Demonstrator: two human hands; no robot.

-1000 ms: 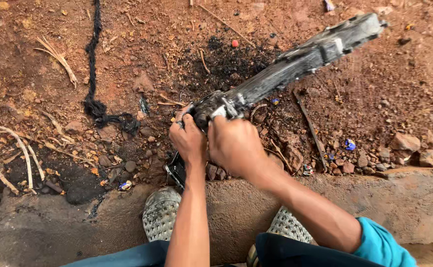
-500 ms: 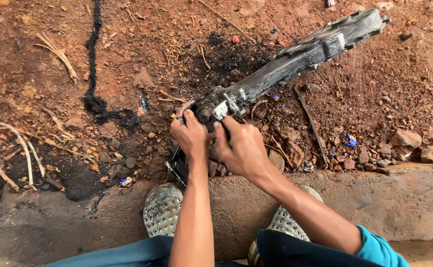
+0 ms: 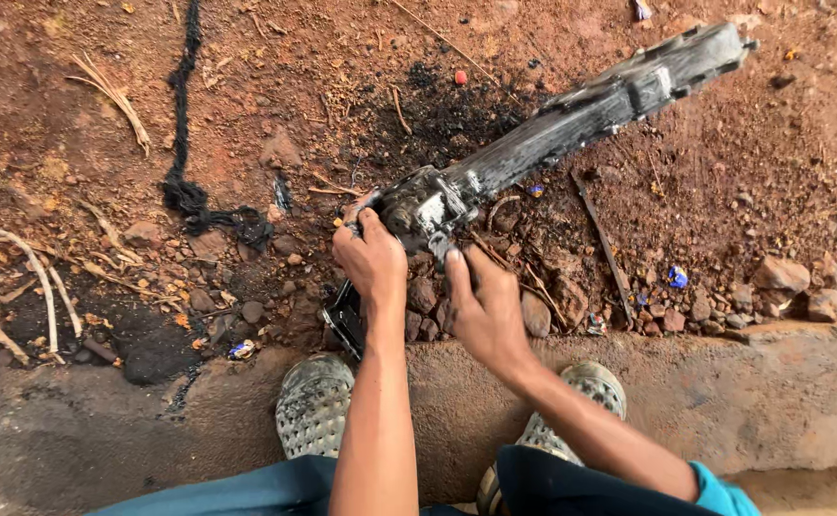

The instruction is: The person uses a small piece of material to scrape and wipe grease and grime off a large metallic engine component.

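Note:
A long charred grey part [image 3: 571,119] lies slanted on the red dirt, with its lumpy metal end [image 3: 423,205] nearest me. My left hand [image 3: 371,258] grips that end from the left, fingers curled over it. Just to the right and lower, my right hand [image 3: 485,306] holds the end's underside, fingertips pressed against the metal. A small dark flat piece [image 3: 342,320] sticks out below my left wrist. What my right palm hides cannot be seen.
A black frayed cord [image 3: 184,182] trails down the dirt at the left. Ash [image 3: 438,110] darkens the ground behind the part. Stones [image 3: 782,277] and dry sticks [image 3: 36,277] lie around. My two grey shoes [image 3: 313,406] stand on a concrete kerb [image 3: 772,401].
My right hand has slid slightly down and to the right, opening a small gap between the hands. The left hand and the charred part have barely moved.

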